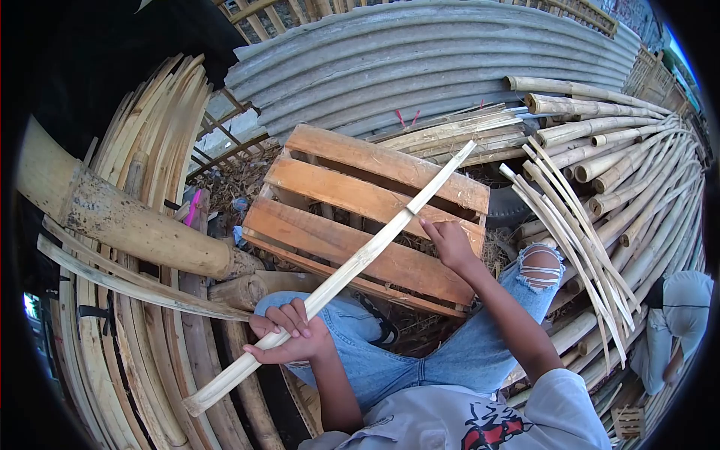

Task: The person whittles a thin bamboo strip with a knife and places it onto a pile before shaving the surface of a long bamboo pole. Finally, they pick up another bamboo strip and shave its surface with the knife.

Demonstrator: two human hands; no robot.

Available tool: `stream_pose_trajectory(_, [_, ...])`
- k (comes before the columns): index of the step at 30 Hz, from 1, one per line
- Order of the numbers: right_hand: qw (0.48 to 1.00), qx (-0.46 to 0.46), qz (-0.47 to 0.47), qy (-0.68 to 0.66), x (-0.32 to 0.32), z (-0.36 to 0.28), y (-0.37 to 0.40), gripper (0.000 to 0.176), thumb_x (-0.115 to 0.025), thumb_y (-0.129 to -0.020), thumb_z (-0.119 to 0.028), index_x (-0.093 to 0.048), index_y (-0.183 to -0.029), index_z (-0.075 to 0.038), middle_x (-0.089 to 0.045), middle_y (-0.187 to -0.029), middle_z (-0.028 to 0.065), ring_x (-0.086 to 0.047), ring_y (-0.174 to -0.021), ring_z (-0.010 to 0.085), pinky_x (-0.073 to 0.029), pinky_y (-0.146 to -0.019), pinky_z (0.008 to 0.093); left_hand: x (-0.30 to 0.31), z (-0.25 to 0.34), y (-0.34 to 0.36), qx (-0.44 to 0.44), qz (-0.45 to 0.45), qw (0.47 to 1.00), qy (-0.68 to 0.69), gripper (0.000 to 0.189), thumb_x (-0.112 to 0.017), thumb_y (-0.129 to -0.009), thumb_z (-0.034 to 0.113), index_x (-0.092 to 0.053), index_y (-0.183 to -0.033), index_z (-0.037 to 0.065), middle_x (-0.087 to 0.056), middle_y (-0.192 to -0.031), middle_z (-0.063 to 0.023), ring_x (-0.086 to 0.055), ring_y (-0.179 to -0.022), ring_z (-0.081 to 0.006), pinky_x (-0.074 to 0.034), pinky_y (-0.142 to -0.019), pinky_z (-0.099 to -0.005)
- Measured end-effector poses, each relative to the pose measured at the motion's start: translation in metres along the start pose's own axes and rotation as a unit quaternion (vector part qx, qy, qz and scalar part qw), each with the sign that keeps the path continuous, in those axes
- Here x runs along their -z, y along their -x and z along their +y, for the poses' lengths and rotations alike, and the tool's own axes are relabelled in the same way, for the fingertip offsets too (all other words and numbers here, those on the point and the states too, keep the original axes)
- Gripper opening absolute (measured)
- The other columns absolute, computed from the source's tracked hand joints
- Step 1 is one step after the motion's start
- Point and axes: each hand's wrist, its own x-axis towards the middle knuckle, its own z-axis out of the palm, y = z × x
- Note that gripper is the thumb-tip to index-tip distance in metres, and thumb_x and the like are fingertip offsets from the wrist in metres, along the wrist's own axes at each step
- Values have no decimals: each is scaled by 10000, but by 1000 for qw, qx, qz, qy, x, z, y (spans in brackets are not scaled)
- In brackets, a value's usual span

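Note:
A long, pale split bamboo strip (360,259) slants across my lap, its far end above a wooden slatted crate and its near end low on the left. My left hand (292,334) is closed around the lower part of the strip, fingers over the top. My right hand (452,244) is just right of the strip's upper half, close to a dark node, with its fingers curled. Whatever those fingers hold, if anything, is hidden from this angle. The orange-brown crate (330,236) lies in front of my knees, beneath the strip.
Thick bamboo poles (577,135) and loose split strips (577,240) are piled on the right. On the left stand bundled strips (154,135) and a large bamboo pole (142,221). Corrugated sheeting (420,56) closes off the back. Another person (679,315) bends over at far right.

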Motion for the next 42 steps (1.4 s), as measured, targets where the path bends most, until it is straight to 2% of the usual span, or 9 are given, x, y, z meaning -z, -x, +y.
stream_pose_trajectory(11, [991, -8, 69, 110, 17, 53, -25, 539, -390, -949, -401, -575, -658, 13, -497, -524, 222, -559, -565, 405, -442, -547, 497, -7, 32, -4, 7, -108, 994, 0, 509, -310, -927, 570, -368, -707, 115, -370, -482, -38, -319, -320, -95, -256, -385, -226])
stream_pose_trajectory(15, [992, 87, -87, -36, 1, -49, 36, 535, -419, -932, -429, -611, -660, -10, -528, -547, 219, -568, -573, 384, -440, -566, 472, 3, 31, -10, 25, -61, 998, 13, 500, -313, -927, 567, -363, -705, 122, -361, -476, -34, -311, -318, -94, -261, -378, -220])
stream_pose_trajectory(25, [991, -46, 2, 127, -11, -31, 31, 565, -426, -913, -481, -641, -647, -31, -563, -563, 210, -589, -577, 385, -454, -554, 481, 28, 1, 17, 18, 25, 999, 40, 465, -339, -931, 506, -352, -648, 138, -354, -438, -13, -287, -295, -86, -228, -342, -217])
stream_pose_trajectory(28, [990, 84, -30, 113, -4, -59, 57, 586, -397, -933, -458, -608, -616, -13, -556, -544, 212, -582, -548, 394, -457, -531, 491, 30, 19, 3, 31, 21, 999, 25, 481, -354, -925, 534, -371, -665, 129, -348, -442, -22, -297, -302, -87, -236, -352, -217])
stream_pose_trajectory(31, [982, -55, 84, 159, -3, 9, 22, 605, -375, -944, -444, -588, -581, -9, -554, -534, 210, -583, -535, 385, -453, -494, 485, 36, 34, 2, 30, 3, 999, 37, 485, -347, -926, 537, -375, -668, 127, -355, -451, -28, -306, -309, -89, -246, -359, -220])
stream_pose_trajectory(33, [978, -118, 77, 157, 20, 44, 3, 510, -372, -954, -383, -625, -695, -24, -566, -560, 193, -588, -539, 374, -443, -462, 477, 43, 36, 5, 32, -22, 998, 46, 481, -343, -931, 530, -380, -671, 127, -365, -459, -30, -310, -313, -89, -255, -363, -221])
stream_pose_trajectory(35, [969, 62, 23, 239, 14, 31, 15, 291, -382, -952, -260, -614, -1019, -98, -572, -613, 168, -609, -600, 354, -451, -458, 450, 42, 36, 8, 33, -17, 998, 45, 479, -340, -936, 521, -380, -667, 126, -366, -457, -30, -312, -312, -89, -255, -360, -218])
stream_pose_trajectory(38, [997, 16, -77, 19, -1, -65, 73, 560, -436, -913, -462, -624, -669, 6, -555, -598, 268, -576, -629, 434, -431, -651, 524, 35, 36, 12, 37, 6, 999, 35, 482, -339, -937, 522, -375, -658, 130, -364, -451, -28, -311, -312, -84, -250, -352, -212])
stream_pose_trajectory(42, [992, -70, 12, 109, 6, -14, 56, 525, -396, -935, -432, -619, -685, -28, -563, -586, 228, -584, -570, 398, -453, -538, 493, 32, 43, 14, 34, 21, 999, 19, 488, -335, -936, 529, -360, -650, 135, -355, -446, -22, -297, -309, -78, -244, -348, -205])
